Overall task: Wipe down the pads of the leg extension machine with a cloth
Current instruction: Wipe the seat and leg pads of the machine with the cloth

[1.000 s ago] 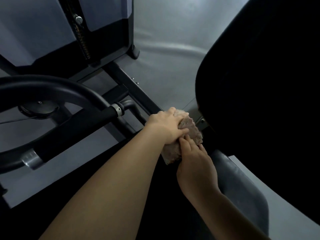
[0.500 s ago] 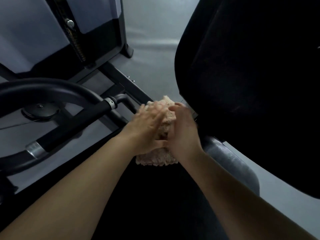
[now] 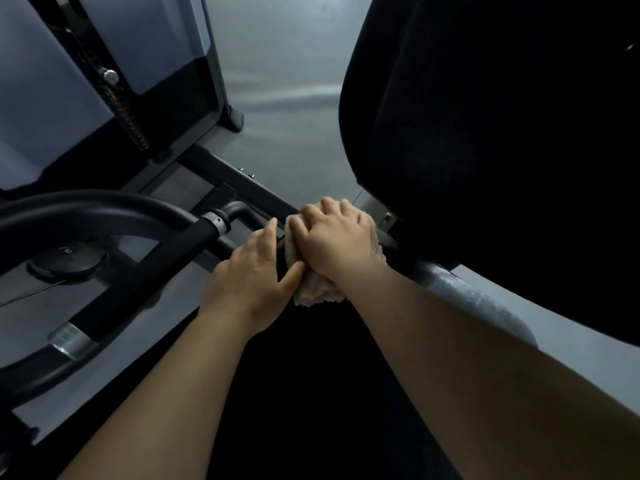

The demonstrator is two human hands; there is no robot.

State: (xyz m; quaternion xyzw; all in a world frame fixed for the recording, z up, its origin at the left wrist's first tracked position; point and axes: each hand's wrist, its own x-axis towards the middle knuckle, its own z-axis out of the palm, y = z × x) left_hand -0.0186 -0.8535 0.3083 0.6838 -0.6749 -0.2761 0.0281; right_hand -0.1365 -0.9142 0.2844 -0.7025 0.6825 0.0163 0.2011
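- Since half a second ago we see the right hand (image 3: pixel 334 239) move on top of the cloth (image 3: pixel 317 289), where before both hands met over it, and the left hand (image 3: pixel 251 277) has slid off to the cloth's left side.
- We see the right hand lying palm-down over the beige cloth with its fingers bent over the far edge, grasping and pressing it down.
- We find the cloth bunched under that hand, at the back of the dark seat pad (image 3: pixel 311 393), just below the lower edge of the big black back pad (image 3: pixel 485 116); a fold sticks out toward us beneath the wrist.
- We see the left hand beside the cloth, thumb touching its near fold and fingers reaching forward along its left edge; whether those fingers actually grip it we cannot tell.
- To our left a curved black handle bar (image 3: pixel 104 209) runs with a padded grip (image 3: pixel 138 278) and silver collars.
- Farther back the weight stack housing (image 3: pixel 114 81) stands on the grey floor (image 3: pixel 287 98).
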